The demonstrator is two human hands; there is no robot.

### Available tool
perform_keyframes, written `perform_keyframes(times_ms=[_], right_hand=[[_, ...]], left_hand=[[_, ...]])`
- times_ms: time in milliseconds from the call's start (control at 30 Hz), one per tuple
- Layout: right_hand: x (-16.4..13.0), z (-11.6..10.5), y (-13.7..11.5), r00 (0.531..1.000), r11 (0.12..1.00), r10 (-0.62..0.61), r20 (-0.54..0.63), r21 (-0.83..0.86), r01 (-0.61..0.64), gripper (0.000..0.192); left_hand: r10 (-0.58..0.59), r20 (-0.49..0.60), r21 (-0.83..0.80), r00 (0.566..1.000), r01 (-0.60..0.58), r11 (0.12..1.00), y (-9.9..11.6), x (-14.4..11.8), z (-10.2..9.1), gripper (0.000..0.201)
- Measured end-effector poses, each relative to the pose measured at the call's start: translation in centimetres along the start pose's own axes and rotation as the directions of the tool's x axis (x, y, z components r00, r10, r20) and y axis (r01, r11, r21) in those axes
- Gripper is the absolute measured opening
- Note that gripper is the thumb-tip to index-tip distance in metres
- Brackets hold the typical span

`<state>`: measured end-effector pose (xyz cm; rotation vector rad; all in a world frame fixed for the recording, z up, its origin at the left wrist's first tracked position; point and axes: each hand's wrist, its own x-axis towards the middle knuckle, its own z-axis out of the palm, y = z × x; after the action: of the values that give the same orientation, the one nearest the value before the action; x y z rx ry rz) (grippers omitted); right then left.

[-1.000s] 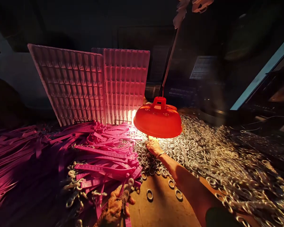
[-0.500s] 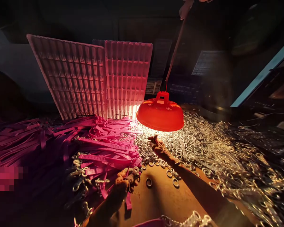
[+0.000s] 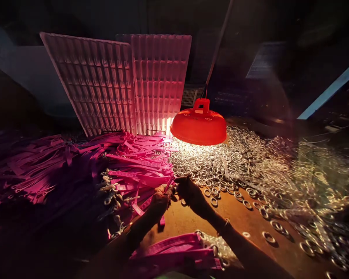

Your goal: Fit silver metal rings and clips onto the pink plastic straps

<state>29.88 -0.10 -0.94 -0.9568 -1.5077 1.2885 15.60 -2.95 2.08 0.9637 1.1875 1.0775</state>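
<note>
My left hand (image 3: 162, 196) is closed around a narrow pink strap (image 3: 169, 185), whose tip rises between the fingers. A lower end of pink strap hangs below this hand. Facing it, my right hand (image 3: 189, 190) has its fingertips pinched together at the strap's tip; whatever lies between them is hidden by shadow and fingers. A metal ring (image 3: 183, 202) shows just under the right hand. More pink straps (image 3: 136, 176) lie beside the left hand, several with metal clips (image 3: 107, 201) at their ends.
A red lamp (image 3: 199, 126) hangs low beyond my hands, over a wide pile of metal rings (image 3: 209, 166). Two ribbed panels (image 3: 159, 85) stand at the back. Bundled pink straps (image 3: 174, 246) with clips lie at the near edge of the brown table (image 3: 189, 221).
My right hand has come back from the ring pile to meet my left hand at the strap. The view has tilted down, showing more of the near strap bundle.
</note>
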Motion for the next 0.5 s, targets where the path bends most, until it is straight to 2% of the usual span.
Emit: perform_keyframes(times_ms=[100, 233, 300, 400, 500], right_hand=[[0.1, 0.2, 0.0, 0.999, 1.0, 0.021, -0.05, -0.005, -0.021, 0.039], [0.3, 0.0, 0.3, 0.985, 0.986, 0.17, 0.008, -0.004, -0.17, 0.037], [0.4, -0.3, 1.1, 0.973, 0.974, 0.226, 0.048, 0.013, -0.226, 0.033], [0.6, -0.8, 2.5, 0.94, 0.944, 0.315, 0.128, 0.062, -0.325, 0.03], [0.6, -1.0, 3.3, 0.911, 0.913, 0.361, 0.198, 0.123, -0.388, 0.029]], left_hand=[[0.09, 0.011, 0.083, 0.996, -0.09, 0.992, -0.1, 0.2, -0.2, 0.014], [0.183, 0.083, 0.152, 0.98, -0.194, 0.969, -1.3, 0.9, -0.1, 0.017], [0.177, 0.097, 0.125, 0.979, -0.188, 0.974, -2.3, 1.4, 0.0, 0.015], [0.15, 0.055, 0.116, 0.987, -0.155, 0.981, -3.5, 2.5, 0.1, 0.005], [0.081, 0.063, 0.109, 0.995, -0.087, 0.99, -4.0, 3.3, -0.1, 0.006]])
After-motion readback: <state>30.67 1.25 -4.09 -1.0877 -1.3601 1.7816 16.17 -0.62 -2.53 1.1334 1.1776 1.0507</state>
